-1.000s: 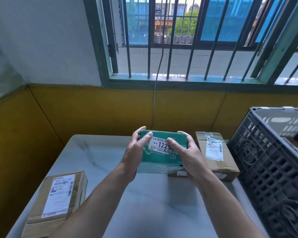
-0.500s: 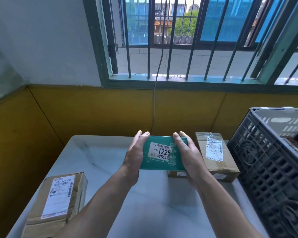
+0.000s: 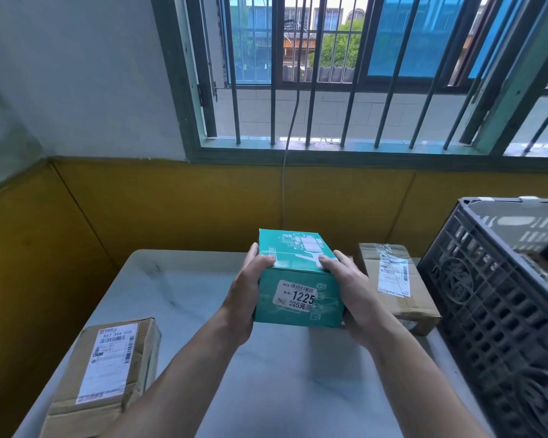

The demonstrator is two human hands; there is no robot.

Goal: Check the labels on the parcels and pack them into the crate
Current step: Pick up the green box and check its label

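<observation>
Left parcel: the brown cardboard left parcel [image 3: 108,371] lay on the near left corner of the table [image 3: 178,298], at 8 o'clock from the green box and well apart from it. Its white shipping label with barcodes faced up.
Left hand: the left hand [image 3: 244,298] gripped the left side of the green box, at its 9 o'clock. The thumb curled over the top edge and the other fingers were hidden behind the box.
Green box: the green box [image 3: 298,298] was held up over the middle of the table, between both hands. Its top face showed pale line drawings.
Sticker: a white sticker [image 3: 296,299] sat on the near face, turned toward the camera, with a barcode and the number 1225.
Cable: a thin grey cable [image 3: 284,184] ran down the yellow wall at 12 o'clock from the box.
Right hand: the right hand [image 3: 351,292] clasped the right side of the box, at its 3 o'clock, with its thumb on the top edge.
Right parcel: the taped brown right parcel [image 3: 389,279] rested on the table at 3 o'clock, just beside the right hand, with its label up.
Crate: the dark grid-walled crate [image 3: 494,311] stood at the table's right edge, at 4 o'clock from the box. I could not tell what was in it.
</observation>
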